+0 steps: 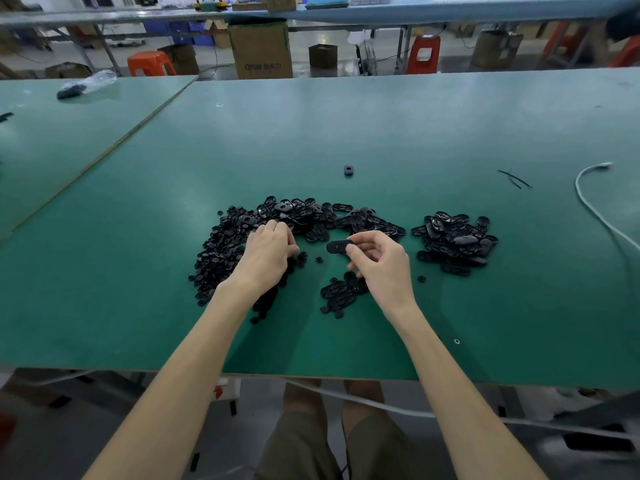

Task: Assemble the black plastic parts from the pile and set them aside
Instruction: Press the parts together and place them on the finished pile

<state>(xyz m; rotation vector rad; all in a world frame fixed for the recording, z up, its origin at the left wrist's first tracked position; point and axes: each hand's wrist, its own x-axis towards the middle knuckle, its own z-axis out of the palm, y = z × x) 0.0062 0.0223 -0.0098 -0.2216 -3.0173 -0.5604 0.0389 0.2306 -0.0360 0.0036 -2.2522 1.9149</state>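
Right hand (381, 261) pinches oval part (337, 247) at its end. Left hand (270, 252) curled in pile (221, 251), can't tell if holding. Such end pinch may slip during assy.

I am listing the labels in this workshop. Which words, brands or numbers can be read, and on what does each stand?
"QTOR": dark print on the tall cardboard box behind the table; the characters after it are too blurred to read.
Red and white sticker under the table's near edge: too small to read.
Nothing else is legible.
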